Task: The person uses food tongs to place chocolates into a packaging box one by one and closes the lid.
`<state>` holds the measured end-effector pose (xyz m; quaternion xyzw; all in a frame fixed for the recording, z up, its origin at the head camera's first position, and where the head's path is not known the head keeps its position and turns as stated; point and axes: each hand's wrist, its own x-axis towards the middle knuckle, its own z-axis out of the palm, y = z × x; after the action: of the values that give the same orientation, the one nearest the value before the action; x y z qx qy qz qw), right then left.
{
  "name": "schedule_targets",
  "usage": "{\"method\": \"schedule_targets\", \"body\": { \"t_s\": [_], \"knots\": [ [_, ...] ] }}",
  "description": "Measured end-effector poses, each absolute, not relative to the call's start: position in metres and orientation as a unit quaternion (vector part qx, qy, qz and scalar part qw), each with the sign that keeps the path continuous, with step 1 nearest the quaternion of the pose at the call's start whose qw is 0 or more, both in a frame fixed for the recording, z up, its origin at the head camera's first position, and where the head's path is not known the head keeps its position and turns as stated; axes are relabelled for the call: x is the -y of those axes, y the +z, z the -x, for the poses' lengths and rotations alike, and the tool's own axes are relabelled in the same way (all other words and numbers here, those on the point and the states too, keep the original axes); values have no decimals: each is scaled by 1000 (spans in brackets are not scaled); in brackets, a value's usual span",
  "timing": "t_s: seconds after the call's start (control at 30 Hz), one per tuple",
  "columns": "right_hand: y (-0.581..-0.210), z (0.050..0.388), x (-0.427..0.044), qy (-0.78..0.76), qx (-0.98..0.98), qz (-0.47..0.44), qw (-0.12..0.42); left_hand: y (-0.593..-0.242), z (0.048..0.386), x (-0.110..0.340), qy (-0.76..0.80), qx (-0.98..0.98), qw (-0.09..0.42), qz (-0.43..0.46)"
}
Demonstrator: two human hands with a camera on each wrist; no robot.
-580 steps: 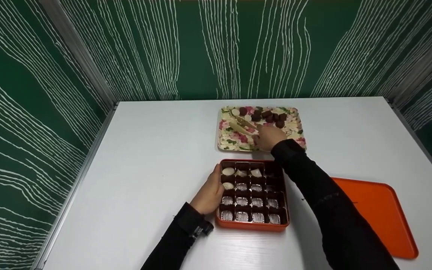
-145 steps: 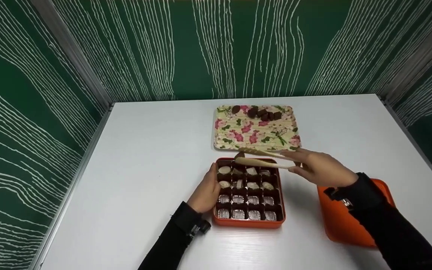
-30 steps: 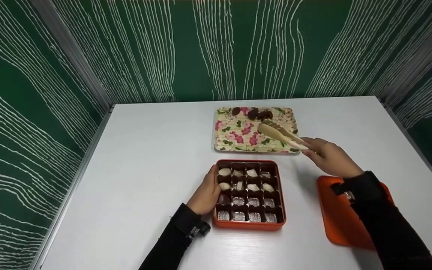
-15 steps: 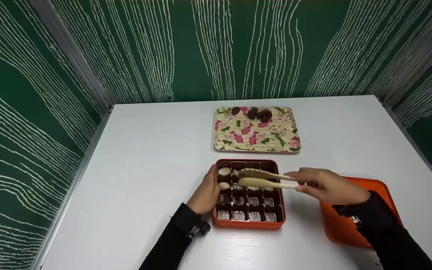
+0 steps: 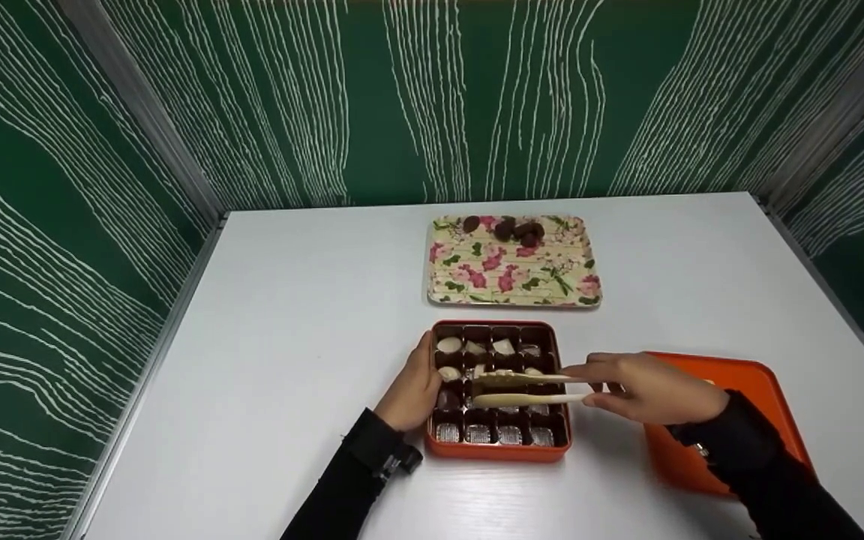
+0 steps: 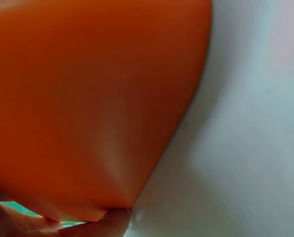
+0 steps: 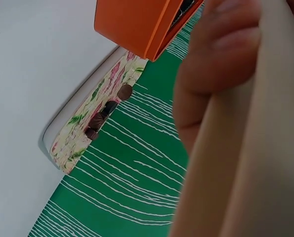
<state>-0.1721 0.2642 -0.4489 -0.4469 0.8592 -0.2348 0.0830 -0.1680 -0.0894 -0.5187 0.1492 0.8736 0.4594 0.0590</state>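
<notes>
In the head view, an orange-red box (image 5: 497, 452) holds a dark compartment insert. White chocolates (image 5: 450, 345) sit in its two far rows, and a dark chocolate (image 5: 448, 399) lies at the left of the third row. My left hand (image 5: 411, 386) rests along the box's left wall; the left wrist view has its fingers (image 6: 112, 223) touching the wall's lower edge. With my right hand (image 5: 649, 390) I grip pale tongs (image 5: 529, 400), their tips over the third row's second compartment. Whether a piece is between the tips is too unclear to tell.
Behind the box lies a floral tray (image 5: 492, 294) with several dark chocolates (image 5: 522, 231) along its far edge. An orange lid-like tray (image 5: 747, 375) sits to the right, partly under my right forearm. The white table (image 5: 312, 315) meets a green wall (image 5: 387, 97) at the back.
The tongs have come from the floral tray back over the box and down to the third row. Earlier, white pieces left the tray for the box. My left hand has stayed put.
</notes>
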Motion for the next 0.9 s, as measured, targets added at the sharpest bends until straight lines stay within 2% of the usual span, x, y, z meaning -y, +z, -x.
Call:
{"method": "schedule_targets", "body": {
  "t_s": [0.27, 0.47, 0.57, 0.77, 0.9],
  "knots": [
    [-451, 175, -265, -262, -848, 448, 107, -520, 167, 90, 447, -878, 69, -153],
    [-445, 183, -265, -277, -852, 431, 104, -519, 167, 90, 447, -880, 62, -146],
    [-441, 188, -265, -271, -873, 398, 78, -519, 168, 89, 447, -881, 61, -144],
    [-439, 204, -267, -226, -927, 297, -31, -518, 167, 89, 449, -879, 66, -144],
    [-442, 221, -269, -231, -941, 242, -59, -517, 166, 89, 446, -881, 64, -144]
  ]
}}
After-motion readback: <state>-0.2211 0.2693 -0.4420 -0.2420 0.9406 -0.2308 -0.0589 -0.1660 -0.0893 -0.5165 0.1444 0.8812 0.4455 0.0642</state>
